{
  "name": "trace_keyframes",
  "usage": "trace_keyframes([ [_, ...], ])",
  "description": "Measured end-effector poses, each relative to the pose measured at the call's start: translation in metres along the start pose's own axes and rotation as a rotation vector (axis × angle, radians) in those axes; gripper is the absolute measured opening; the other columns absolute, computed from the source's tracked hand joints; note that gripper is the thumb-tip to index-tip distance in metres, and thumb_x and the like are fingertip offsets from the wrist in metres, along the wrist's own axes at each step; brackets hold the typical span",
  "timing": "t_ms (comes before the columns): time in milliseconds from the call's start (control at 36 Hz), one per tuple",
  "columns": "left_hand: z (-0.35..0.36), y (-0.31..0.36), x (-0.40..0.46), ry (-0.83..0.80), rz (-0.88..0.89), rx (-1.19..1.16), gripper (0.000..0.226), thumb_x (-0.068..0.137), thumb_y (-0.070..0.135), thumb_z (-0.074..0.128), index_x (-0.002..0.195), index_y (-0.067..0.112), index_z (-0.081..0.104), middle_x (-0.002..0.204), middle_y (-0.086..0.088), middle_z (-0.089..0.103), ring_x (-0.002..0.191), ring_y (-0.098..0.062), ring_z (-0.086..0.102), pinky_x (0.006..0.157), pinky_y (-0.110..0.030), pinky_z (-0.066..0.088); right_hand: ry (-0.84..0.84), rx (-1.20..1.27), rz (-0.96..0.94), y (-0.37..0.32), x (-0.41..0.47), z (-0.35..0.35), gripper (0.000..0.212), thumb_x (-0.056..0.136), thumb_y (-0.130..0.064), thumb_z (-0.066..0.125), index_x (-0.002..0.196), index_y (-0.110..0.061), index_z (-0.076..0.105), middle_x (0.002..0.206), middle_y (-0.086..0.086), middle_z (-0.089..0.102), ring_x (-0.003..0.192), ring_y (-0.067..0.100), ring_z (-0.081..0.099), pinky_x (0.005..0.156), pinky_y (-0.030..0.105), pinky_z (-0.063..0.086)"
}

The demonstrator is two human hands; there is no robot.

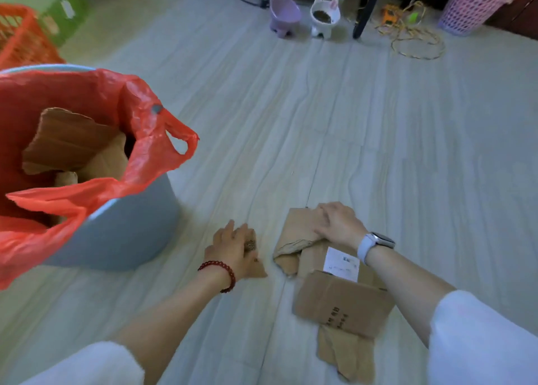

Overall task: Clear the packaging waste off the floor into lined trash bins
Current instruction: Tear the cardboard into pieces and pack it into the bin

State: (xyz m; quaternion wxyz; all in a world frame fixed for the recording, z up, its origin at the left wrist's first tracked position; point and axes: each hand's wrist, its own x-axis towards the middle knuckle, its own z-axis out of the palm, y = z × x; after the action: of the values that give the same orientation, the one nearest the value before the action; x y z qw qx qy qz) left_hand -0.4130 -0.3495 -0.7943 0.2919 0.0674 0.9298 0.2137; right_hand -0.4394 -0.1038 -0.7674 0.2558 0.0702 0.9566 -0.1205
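Observation:
A grey bin (131,227) lined with a red plastic bag (139,113) stands at the left and holds torn cardboard pieces (72,145). On the floor at lower centre lies torn brown cardboard (340,300) with a white label (342,263). My right hand (339,223) presses down on the crumpled upper end of that cardboard, fingers curled over it. Just to the left, my left hand (233,246) closes on a small cardboard scrap (256,265) lying on the floor. Another torn strip (349,355) lies nearest to me.
Two cat-shaped pet bowls, purple (283,14) and white (324,16), stand at the back by a dark table leg (365,8). Loose yellow cord (416,38) and a pink mesh basket (477,4) are at back right. An orange crate (20,38) sits at back left.

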Motion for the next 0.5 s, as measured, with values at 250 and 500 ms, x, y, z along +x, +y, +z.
trace_keyframes([
  [250,0.02,-0.017,0.024,0.086,-0.168,0.185,0.069,0.089,0.038,0.053,0.144,0.019,0.017,0.138,-0.008,0.032,0.128,-0.025,0.028,0.1,-0.037,0.031,-0.111,-0.237,-0.046,-0.004,0.032,0.022,0.104,0.064,-0.055,0.073,0.144,-0.023,0.013,0.137,0.008,0.029,0.127,0.03,0.028,0.096,0.045,0.033],
  [500,0.013,-0.019,0.019,0.052,-0.09,-0.072,0.023,0.089,0.019,0.056,0.107,0.008,0.05,0.113,-0.007,0.044,0.089,-0.017,0.047,0.074,-0.025,0.04,-0.095,0.196,-0.023,-0.001,0.016,-0.009,0.038,0.079,-0.026,0.07,0.101,0.004,0.06,0.099,0.013,0.06,0.091,0.026,0.056,0.078,0.034,0.044],
])
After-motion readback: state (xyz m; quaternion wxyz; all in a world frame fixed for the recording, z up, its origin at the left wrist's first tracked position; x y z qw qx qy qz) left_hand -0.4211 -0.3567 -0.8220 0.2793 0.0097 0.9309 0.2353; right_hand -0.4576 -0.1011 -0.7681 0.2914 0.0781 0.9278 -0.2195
